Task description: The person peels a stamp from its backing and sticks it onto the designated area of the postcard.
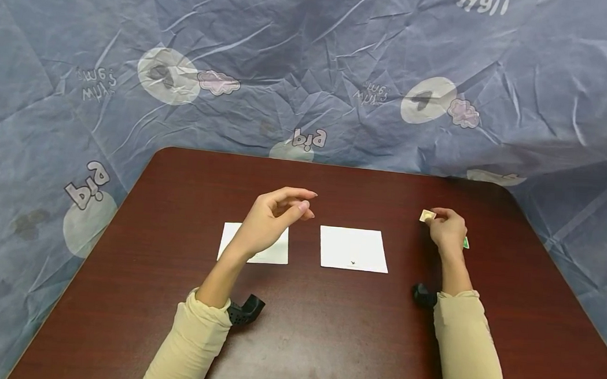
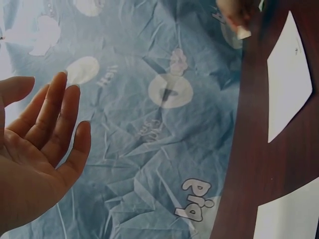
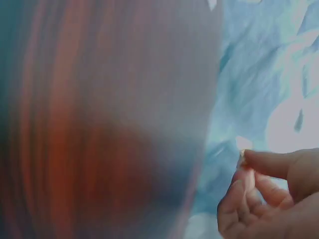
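My right hand [image 1: 448, 230] is over the right side of the table, pinching a small pale-yellow square piece [image 1: 427, 215] that looks like a sticker or card. In the right wrist view the thumb and fingers of this hand [image 3: 271, 191] meet on the piece [image 3: 243, 143]. A small green piece [image 1: 466, 244] shows partly behind the right hand. My left hand [image 1: 270, 221], loosely bent and holding nothing, hovers above the left white sheet [image 1: 274, 254] and hides part of it. Beside that lies a second white sheet [image 1: 354, 246] with a small dark mark near its lower edge.
The dark red-brown table [image 1: 304, 340] has rounded far corners. Behind and around it hangs a wrinkled blue-grey cloth [image 1: 301, 50] with printed figures and letters. A black wrist device [image 1: 246, 310] is at the left wrist, another [image 1: 423, 295] at the right.
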Tool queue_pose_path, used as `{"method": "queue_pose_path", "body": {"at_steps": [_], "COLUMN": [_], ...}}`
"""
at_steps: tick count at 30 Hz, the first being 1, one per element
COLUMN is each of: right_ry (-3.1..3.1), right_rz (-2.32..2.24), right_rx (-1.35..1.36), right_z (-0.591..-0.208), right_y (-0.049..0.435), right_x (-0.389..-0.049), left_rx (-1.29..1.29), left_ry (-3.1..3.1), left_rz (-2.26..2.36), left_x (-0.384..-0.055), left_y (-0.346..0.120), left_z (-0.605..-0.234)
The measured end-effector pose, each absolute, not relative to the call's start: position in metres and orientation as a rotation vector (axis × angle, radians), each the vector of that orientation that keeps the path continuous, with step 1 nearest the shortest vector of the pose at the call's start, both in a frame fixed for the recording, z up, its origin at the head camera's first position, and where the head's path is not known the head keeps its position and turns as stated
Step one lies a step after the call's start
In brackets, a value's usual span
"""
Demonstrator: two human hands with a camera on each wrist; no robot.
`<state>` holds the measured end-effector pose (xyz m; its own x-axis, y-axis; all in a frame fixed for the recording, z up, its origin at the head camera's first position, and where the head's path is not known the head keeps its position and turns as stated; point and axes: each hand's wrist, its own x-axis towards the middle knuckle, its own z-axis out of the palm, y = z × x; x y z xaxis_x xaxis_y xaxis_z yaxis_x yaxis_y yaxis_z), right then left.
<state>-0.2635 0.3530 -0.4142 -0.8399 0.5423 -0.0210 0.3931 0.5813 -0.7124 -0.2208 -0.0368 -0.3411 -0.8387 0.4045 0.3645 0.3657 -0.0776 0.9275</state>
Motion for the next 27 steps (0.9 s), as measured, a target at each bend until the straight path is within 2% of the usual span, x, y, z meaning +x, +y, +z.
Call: {"method": "queue_pose_path", "body": {"at_steps": [11,18,27], "right_ry": [-2.447,-2.454,-2.457], "right_rz": [1.434,1.49,1.532], "right_rx": [0.092,0.363,0.59], "right_z": [-0.365,-0.346,-0.336], "right_y": [0.253,0.211,0.181], "right_x": [-0.24,-0.222,-0.206], "left_rx": [0.811,0.72,0.689], "left_ry": [2.22,2.264,2.288], "left_rz": [1.919,1.859,1.849], "left_x": [-0.225,-0.226,-0.223], "left_y": [-0.025,-0.021,-0.018], "left_z": [-0.354,-0.358,-0.358]}}
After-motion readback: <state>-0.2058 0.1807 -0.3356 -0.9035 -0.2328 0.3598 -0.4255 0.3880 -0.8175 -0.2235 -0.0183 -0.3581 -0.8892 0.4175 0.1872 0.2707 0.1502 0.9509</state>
